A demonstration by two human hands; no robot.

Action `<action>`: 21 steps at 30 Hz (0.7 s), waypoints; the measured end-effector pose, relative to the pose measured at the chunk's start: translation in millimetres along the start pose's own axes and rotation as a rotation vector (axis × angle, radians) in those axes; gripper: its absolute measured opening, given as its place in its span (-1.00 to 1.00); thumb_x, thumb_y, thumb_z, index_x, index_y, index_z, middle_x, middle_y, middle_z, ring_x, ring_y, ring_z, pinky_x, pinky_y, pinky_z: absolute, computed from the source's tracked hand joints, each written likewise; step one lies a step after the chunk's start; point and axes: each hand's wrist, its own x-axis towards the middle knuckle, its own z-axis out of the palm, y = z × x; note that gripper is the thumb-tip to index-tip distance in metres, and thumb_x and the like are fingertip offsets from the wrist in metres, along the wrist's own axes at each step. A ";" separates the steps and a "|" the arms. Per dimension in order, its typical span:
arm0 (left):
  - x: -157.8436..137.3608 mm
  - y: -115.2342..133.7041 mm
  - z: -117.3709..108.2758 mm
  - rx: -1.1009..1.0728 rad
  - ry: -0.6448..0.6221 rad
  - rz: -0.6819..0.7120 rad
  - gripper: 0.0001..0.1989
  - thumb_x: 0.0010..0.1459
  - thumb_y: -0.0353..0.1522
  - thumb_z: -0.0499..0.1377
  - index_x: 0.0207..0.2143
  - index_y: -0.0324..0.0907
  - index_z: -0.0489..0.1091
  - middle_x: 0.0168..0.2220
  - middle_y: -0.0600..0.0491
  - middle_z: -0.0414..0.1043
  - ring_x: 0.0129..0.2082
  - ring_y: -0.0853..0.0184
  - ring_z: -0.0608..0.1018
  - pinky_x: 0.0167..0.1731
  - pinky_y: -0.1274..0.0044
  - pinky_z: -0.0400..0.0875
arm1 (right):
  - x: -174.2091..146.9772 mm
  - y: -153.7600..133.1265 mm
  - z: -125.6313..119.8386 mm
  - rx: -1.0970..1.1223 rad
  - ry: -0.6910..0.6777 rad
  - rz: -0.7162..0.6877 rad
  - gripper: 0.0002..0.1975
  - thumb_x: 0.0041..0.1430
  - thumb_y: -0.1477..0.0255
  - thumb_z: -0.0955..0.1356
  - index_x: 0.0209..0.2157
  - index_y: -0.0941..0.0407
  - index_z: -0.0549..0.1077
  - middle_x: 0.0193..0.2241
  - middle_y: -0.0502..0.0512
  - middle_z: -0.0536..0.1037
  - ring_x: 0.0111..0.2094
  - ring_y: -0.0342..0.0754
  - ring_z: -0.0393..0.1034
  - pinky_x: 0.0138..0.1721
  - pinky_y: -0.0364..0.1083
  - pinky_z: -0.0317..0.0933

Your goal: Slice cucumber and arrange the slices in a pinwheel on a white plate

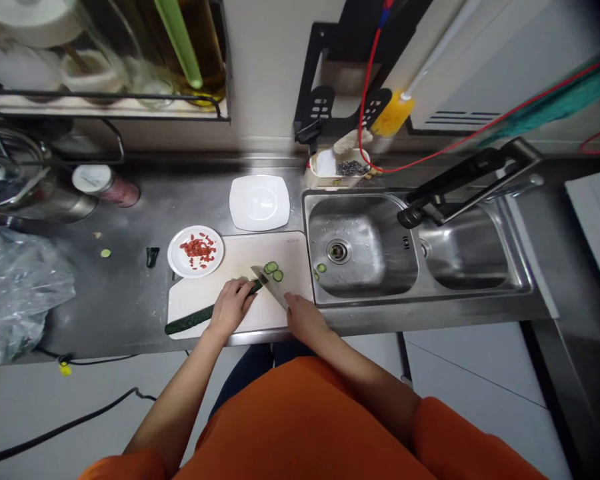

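A long dark green cucumber (190, 321) lies slantwise on the white cutting board (280, 317). My left hand (231, 307) is closed over its upper part, fingertips near the cut end. In my right hand (304, 316) is a kitchen knife (276, 291), its blade pointing up and left against the cucumber's cut end. Several round cucumber slices (278, 275) rest on the board just past the blade. The knife's handle is hidden in my right hand.
A white plate of red goji-like berries (171, 257) overlaps the board's upper left corner. A white square plate (240, 217) sits behind the board. To the right is a steel sink (365, 293) with a black faucet (450, 177). A plastic bag (25, 287) lies far left.
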 end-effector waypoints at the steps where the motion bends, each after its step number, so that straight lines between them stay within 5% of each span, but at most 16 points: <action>1: 0.9 0.8 2.7 0.000 0.010 0.001 -0.72 0.18 -0.30 0.07 -0.06 -0.13 0.34 -0.16 -0.07 0.38 -0.14 0.21 0.41 -0.10 0.35 0.37 | -0.9 0.4 -0.3 -0.001 0.001 -0.001 -0.65 0.17 0.60 0.12 -0.02 0.16 0.27 -0.19 0.20 0.46 -0.19 0.00 0.37 -0.24 -0.10 0.12; 21: 2.2 -0.1 12.2 -0.158 0.078 0.126 -0.73 0.20 -0.41 0.03 -0.05 -0.18 0.32 -0.14 -0.07 0.40 -0.06 0.25 0.40 0.00 0.34 0.34 | -26.6 -15.2 -3.4 -0.152 -0.013 -0.016 -0.61 0.22 0.60 0.08 0.07 0.12 0.17 -0.25 0.23 0.47 -0.26 0.01 0.44 -0.32 -0.12 0.23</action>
